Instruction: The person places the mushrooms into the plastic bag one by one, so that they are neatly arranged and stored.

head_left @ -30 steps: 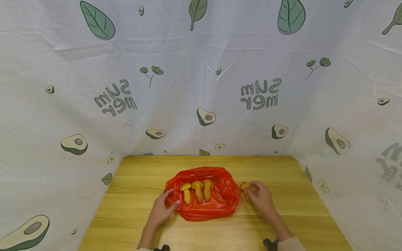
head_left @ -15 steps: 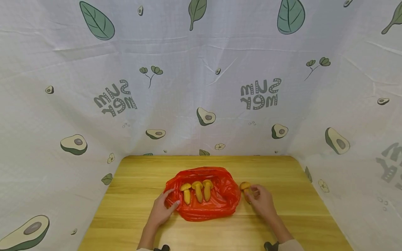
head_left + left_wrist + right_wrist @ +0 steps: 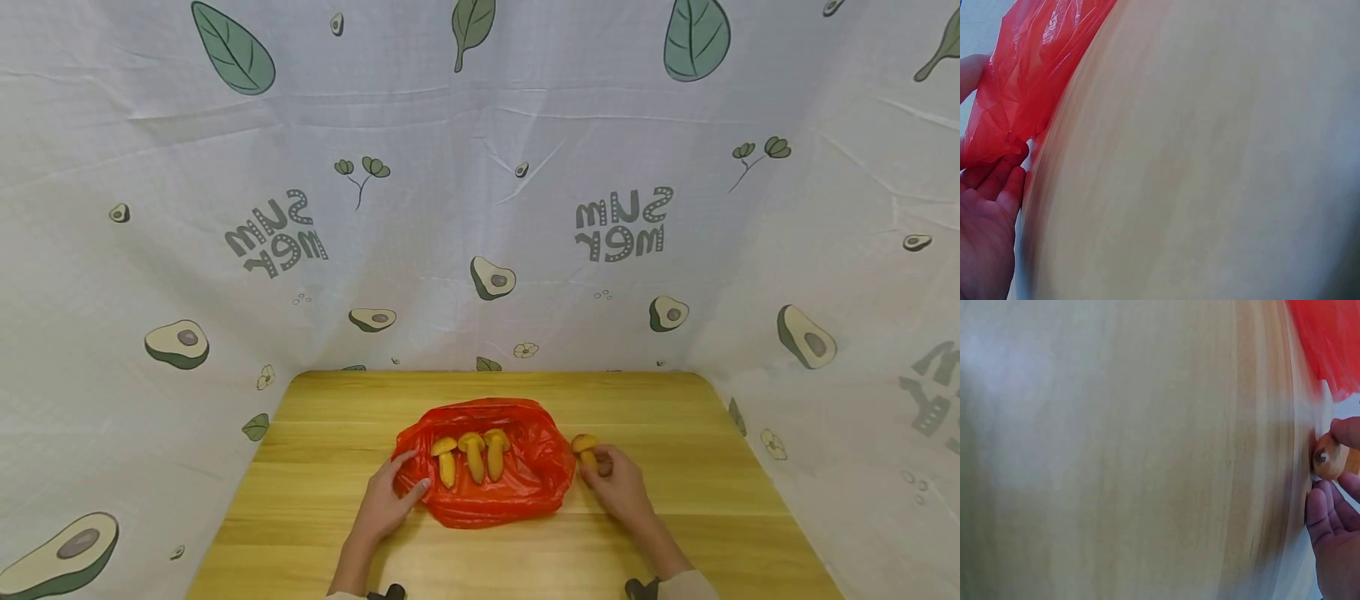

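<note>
A red plastic bag (image 3: 525, 492) lies spread with its mouth up on the table. Three yellow-brown mushrooms lie side by side in it: a left one (image 3: 446, 462), a middle one (image 3: 473, 457) and a right one (image 3: 496, 455). My left hand (image 3: 384, 502) grips the bag's left edge, thumb on the inner side; in the left wrist view, fingers (image 3: 1007, 175) curl under the red film. Just right of the bag, my right hand (image 3: 621, 490) pinches another mushroom (image 3: 584, 446) by its stem. In the right wrist view the stem's end (image 3: 1329, 456) shows between thumb and fingers.
The wooden table (image 3: 697, 467) extends around the bag on all sides. A white cloth (image 3: 420, 250) printed with avocados and leaves hangs behind the table and along both sides. Dark straps with camera mounts (image 3: 643, 588) sit at the wrists.
My right hand has shifted slightly on the mushroom beside the bag, and the mushroom's cap has moved a little left. The left hand and the bag stay as they were.
</note>
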Available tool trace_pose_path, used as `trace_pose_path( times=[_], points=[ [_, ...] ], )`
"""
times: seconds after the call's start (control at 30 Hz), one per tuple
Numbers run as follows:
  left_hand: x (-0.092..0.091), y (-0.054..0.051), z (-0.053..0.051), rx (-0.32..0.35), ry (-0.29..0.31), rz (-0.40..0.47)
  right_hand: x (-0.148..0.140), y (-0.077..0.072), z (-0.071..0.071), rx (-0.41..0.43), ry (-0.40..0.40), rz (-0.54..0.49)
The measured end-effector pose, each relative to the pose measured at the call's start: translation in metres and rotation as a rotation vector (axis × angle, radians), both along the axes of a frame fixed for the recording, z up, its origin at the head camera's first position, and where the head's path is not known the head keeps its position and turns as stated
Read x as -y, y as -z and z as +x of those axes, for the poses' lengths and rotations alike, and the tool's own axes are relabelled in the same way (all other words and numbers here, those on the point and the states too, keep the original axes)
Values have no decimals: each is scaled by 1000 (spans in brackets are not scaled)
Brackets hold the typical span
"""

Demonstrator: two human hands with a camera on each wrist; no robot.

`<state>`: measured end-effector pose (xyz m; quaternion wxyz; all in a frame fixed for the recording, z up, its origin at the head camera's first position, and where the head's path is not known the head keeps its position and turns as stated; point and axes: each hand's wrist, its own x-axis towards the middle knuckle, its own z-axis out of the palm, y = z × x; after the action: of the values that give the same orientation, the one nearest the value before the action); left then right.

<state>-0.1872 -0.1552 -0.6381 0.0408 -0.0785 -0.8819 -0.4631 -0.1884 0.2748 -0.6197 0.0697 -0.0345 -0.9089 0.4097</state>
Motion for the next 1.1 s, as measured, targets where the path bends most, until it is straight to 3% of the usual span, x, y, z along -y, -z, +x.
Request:
trace_pose_path(
  times=[0.57, 0.93, 1.1],
  points=[
    [-1, -2, 1, 15, -7, -1, 3, -6, -1, 35, -10, 24],
    [-1, -1, 1, 5, -5, -2, 2, -2, 1, -15, 26, -1],
    [-1, -2, 1, -1, -3, -2, 0, -2, 0, 5, 35, -22]
  ],
)
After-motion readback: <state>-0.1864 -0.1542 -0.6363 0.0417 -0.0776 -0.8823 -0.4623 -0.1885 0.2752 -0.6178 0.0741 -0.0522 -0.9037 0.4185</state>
